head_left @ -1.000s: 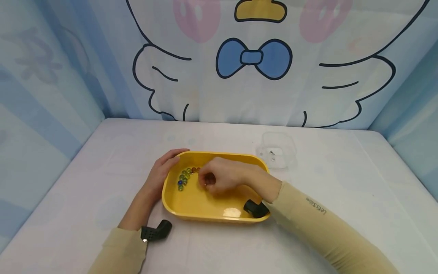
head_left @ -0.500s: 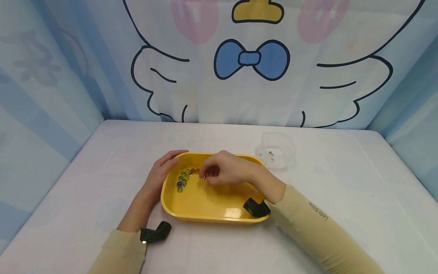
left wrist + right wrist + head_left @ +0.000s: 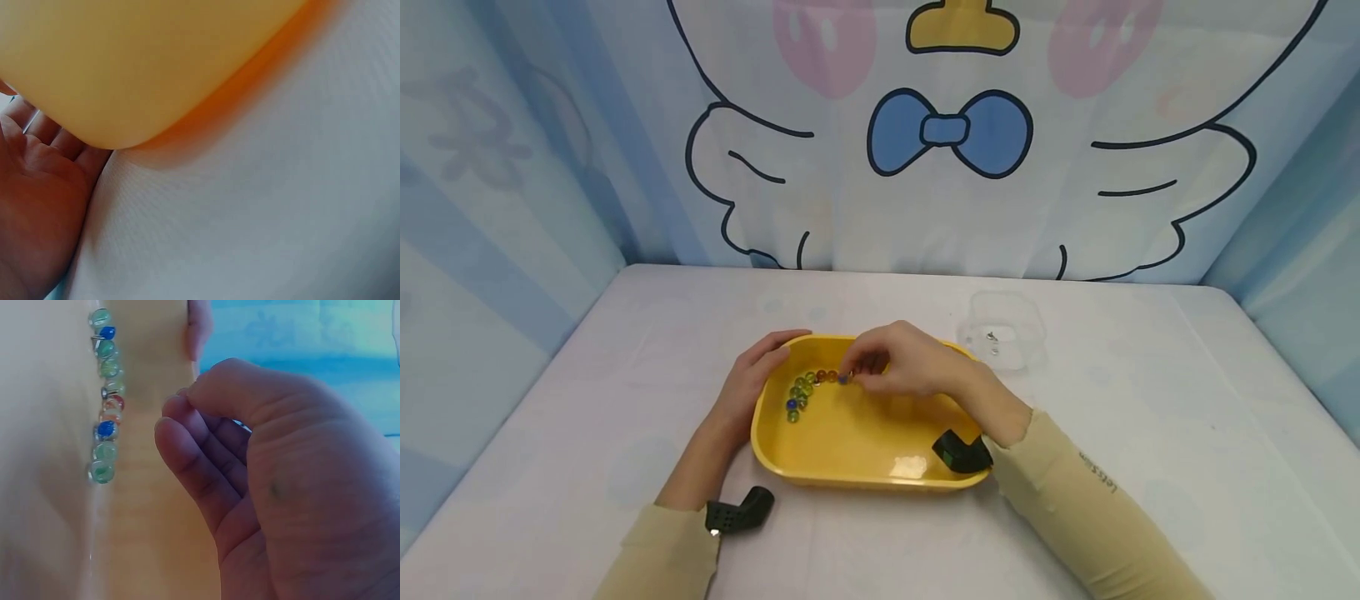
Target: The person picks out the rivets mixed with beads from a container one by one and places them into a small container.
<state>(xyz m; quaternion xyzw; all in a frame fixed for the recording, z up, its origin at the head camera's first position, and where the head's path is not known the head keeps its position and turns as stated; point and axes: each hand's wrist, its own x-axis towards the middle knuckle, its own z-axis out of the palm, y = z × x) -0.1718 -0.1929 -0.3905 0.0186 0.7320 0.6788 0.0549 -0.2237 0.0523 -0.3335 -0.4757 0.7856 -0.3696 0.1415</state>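
Marbles (image 3: 105,419): 10, 1 yellow tray (image 3: 850,442)

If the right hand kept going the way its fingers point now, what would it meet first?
Most likely the row of marbles along the far left inner edge of the yellow tray: the right hand points its fingertips at them. Depth is unclear; it may pass above.
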